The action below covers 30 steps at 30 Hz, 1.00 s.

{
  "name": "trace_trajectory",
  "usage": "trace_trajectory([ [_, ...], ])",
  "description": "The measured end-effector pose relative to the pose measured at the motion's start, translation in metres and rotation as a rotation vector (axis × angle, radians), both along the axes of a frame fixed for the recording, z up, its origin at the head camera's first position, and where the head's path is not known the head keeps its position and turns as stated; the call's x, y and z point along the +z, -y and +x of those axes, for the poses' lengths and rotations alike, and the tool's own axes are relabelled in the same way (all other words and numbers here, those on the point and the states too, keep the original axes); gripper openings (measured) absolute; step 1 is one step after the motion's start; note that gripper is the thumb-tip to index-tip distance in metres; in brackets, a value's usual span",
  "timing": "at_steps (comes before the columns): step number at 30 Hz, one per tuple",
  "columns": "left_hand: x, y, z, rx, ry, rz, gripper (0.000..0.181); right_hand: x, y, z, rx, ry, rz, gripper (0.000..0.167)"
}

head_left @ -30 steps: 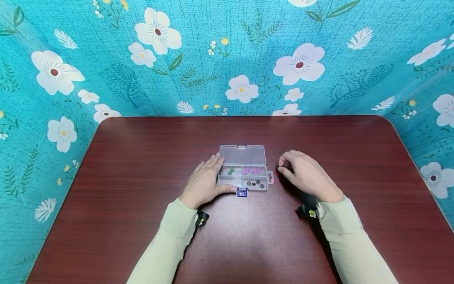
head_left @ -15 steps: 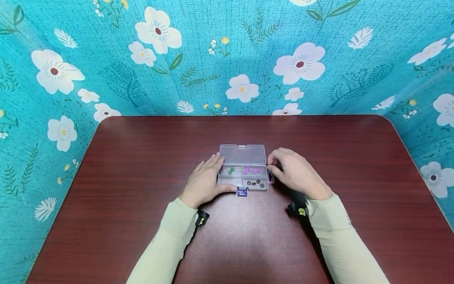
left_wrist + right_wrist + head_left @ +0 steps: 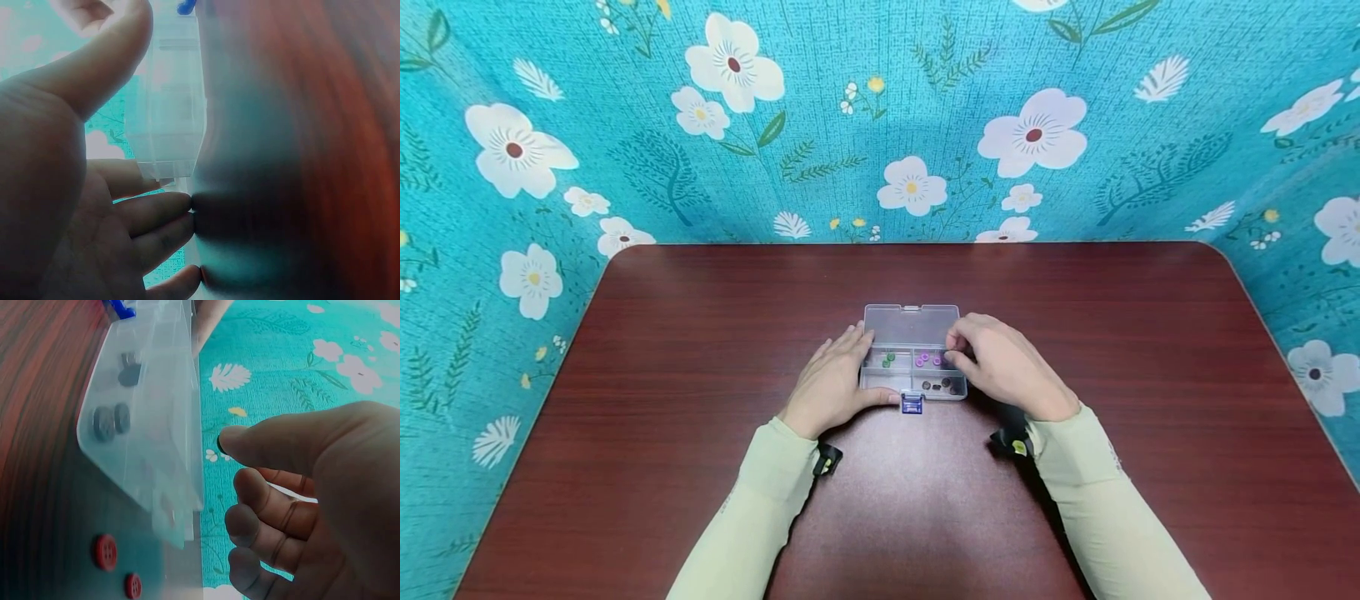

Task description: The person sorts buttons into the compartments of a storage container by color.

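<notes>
A clear plastic compartment box (image 3: 883, 382) sits with its lid (image 3: 910, 327) swung back. My left hand (image 3: 829, 387) rests against its left side, fingers fairly straight, thumb along the front edge near the blue latch (image 3: 912, 404). My right hand (image 3: 1009, 364) hovers over the right end, pinching a small dark button (image 3: 221, 445) between thumb and forefinger; most of it is hidden. Green buttons (image 3: 888, 361) lie in the back left compartment, purple buttons (image 3: 924, 358) in the back right, and several dark buttons (image 3: 936, 386) in the front right.
Two red buttons, one larger (image 3: 105, 552) and one smaller (image 3: 134, 585), lie on the table beyond the box's right end in the right wrist view. The dark wooden table (image 3: 700, 333) meets a blue floral cloth (image 3: 850, 125) at the back.
My right hand has moved left from beside the box to above its right compartments, carrying the dark button. My left hand and the box stay put.
</notes>
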<state>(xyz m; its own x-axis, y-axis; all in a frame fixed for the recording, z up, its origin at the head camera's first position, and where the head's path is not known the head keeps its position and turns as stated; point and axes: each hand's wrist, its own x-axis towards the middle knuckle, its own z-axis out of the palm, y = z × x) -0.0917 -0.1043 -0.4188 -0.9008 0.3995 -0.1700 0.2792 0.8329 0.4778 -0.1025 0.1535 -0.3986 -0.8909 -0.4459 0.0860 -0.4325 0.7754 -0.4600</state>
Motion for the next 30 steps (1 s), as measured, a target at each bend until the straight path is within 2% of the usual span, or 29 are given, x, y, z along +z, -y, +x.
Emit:
trace_trajectory([
  [12,-0.002,0.0,0.0,0.001,-0.011,0.005,0.107,0.002,0.02,-0.002,0.039,-0.009,0.007,0.011],
  [30,-0.002,0.001,0.0,-0.003,-0.014,0.006,0.107,0.0,0.041,-0.005,0.044,-0.017,0.016,0.012],
])
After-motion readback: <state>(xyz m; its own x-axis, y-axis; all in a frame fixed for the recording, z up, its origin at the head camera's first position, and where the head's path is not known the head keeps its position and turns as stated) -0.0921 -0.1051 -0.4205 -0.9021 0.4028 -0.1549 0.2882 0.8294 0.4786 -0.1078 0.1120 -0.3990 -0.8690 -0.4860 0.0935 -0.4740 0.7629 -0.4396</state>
